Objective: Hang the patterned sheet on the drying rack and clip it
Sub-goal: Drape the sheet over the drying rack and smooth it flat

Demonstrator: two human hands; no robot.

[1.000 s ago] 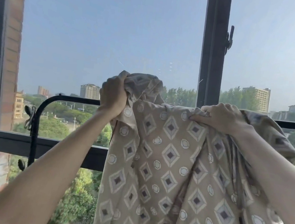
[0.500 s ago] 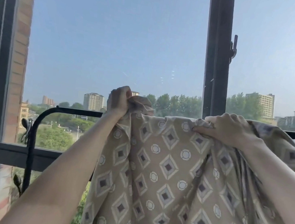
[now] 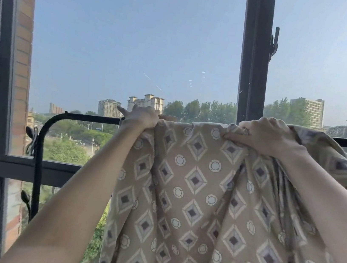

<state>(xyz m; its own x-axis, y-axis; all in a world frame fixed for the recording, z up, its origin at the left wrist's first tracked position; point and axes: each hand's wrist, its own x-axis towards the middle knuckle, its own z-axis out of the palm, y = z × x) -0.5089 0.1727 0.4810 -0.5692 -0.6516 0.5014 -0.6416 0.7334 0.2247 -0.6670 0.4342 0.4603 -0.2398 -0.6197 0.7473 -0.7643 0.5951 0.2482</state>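
Head view, hanging stage. The left hand (image 3: 141, 115) grips the left corner of the patterned sheet (image 3: 193, 190), fingers curled over the fabric and one finger pointing left along the bar. The right hand (image 3: 265, 136) is clenched on a gathered fold of the top edge further right.

Change: a second ago the left hand holds a bunched corner lifted clear above the drying rack (image 3: 40, 157); now that hand is down at the level of the top rail (image 3: 85, 116), and the bunch is flattened against it. The right hand keeps its grip at the same height throughout. The top edge now runs roughly level along the rail between the two hands, and the body of the sheet hangs on the near side in loose folds. To the right of the right hand a swell of fabric rises over the rail; how much cloth lies on the far side is hidden.

Meaning for the task: the sheet appears to be arriving on the rail, so draping is probably near its end, while clipping is not yet begun. Dark clip-like pieces (image 3: 31, 139) sit on the rack's left upright, well apart from both hands. The window frame (image 3: 253, 64) stands behind.
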